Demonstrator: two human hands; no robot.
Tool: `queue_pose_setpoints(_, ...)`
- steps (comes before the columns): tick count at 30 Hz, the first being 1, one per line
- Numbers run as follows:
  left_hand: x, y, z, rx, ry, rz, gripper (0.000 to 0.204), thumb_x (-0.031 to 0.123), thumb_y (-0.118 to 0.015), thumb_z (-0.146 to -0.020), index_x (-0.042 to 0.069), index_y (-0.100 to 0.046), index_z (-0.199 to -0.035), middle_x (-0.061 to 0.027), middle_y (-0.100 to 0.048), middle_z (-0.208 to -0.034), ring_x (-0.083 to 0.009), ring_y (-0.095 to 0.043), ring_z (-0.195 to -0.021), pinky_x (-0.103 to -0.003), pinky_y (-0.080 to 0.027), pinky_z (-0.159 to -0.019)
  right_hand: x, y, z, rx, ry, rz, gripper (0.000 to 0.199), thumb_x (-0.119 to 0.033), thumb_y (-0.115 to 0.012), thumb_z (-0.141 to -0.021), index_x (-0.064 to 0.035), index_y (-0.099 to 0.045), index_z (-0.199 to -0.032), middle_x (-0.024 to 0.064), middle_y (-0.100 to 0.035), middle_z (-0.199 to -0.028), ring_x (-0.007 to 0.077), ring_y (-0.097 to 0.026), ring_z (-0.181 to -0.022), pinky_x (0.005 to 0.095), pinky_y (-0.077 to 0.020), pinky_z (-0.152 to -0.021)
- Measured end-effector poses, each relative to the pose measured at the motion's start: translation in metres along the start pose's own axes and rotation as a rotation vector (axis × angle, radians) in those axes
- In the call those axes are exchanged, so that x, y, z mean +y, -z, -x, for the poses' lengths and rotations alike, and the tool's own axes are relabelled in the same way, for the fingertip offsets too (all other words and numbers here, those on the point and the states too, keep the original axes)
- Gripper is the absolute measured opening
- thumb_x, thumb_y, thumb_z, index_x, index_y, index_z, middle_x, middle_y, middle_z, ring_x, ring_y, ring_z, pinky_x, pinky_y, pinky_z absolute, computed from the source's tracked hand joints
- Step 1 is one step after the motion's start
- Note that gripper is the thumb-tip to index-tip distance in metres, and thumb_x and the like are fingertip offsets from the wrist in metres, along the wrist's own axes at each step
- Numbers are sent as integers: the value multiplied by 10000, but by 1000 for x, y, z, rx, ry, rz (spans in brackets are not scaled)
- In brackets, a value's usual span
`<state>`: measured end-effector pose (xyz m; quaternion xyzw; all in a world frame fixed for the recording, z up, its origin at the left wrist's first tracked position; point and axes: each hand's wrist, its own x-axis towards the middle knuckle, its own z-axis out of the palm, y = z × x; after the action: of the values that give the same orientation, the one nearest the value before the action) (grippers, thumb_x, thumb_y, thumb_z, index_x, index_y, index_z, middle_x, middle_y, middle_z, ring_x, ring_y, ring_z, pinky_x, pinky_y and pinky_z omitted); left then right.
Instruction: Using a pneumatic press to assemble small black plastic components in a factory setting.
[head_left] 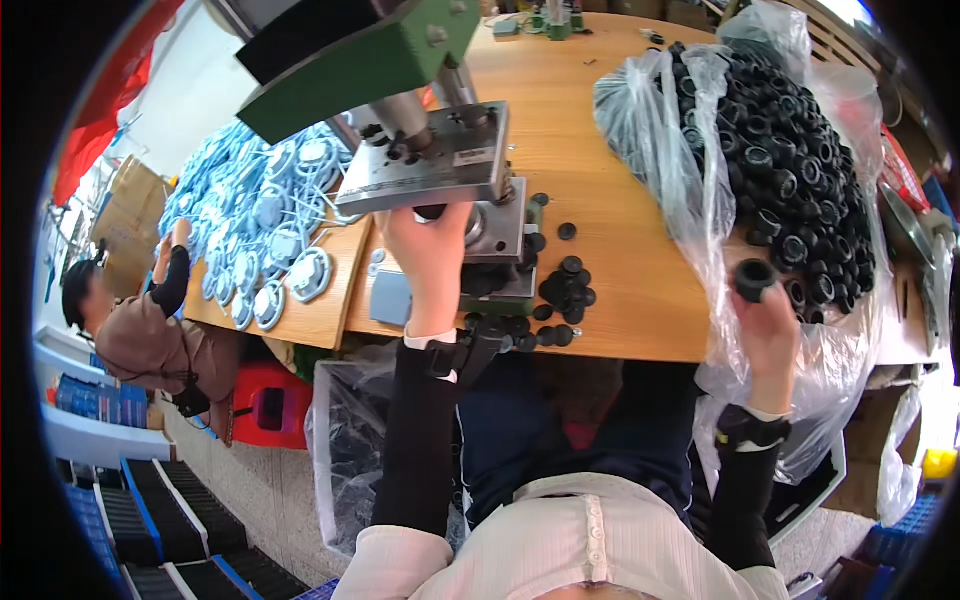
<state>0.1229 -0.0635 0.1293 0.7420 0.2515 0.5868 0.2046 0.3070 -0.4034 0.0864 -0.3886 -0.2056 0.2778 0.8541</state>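
My left hand [425,250] reaches in beneath the steel upper plate [425,165] of a green bench press [370,70]. Its fingers are closed around a black round part [430,212], mostly hidden by the hand and the plate. Just right of these fingers is the press's lower steel block [500,225]. Over on the right, my right hand [768,325] grips a black ring-shaped cap [754,278] between thumb and fingers. That hand is beside a big heap of similar black caps [790,170] lying in a clear plastic bag [660,130].
Small black discs [568,290] lie loose by the press base, near a grey box [390,297]. Light-blue corded round parts [275,205] are piled at left, where another person [165,335] works. A plastic-lined crate [345,450] stands below the wooden table's edge [640,345].
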Motion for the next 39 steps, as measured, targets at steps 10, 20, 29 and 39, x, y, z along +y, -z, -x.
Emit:
queue_pose_setpoints(10,-4,34,43,25,154,-56,384,205,-795,-723,-10,-643,-1003,-110,-685,-882,-229,-648,-808,-316,-480,-748,58,-150,-25,-317,47,366,648,27,-762,-701,16,-450,-1269,97,-547,-1196,171,-526,-1123,299,-408,-971)
queue_pose_setpoints(20,-105,225,287,-54,684,-572,393,258,-777,-731,-5,-655,-997,-163,-658,-911,-315,-632,-896,-395,-472,-811,125,-223,-78,-453,301,1011,468,-216,-761,-754,-25,-563,-1132,199,-608,-989,371,-583,-924,406,-481,-803)
queue_pose_setpoints(29,-101,161,146,-276,-25,-399,467,123,-647,-813,3,-519,-1245,-166,-524,-1302,-379,-446,-1251,-459,-345,-1017,128,-236,-95,-450,245,1211,435,-163,-772,-723,-48,-575,-1093,150,-609,-1031,331,-589,-935,392,-480,-771)
queue_pose_setpoints(39,-129,104,76,-691,-239,-478,474,244,-584,-842,144,-528,-1302,-33,-495,-1385,-245,-445,-1294,-467,-343,-961,111,-241,-57,-345,305,1171,520,-172,-754,-757,18,-503,-1170,186,-607,-1074,358,-605,-932,393,-495,-778)
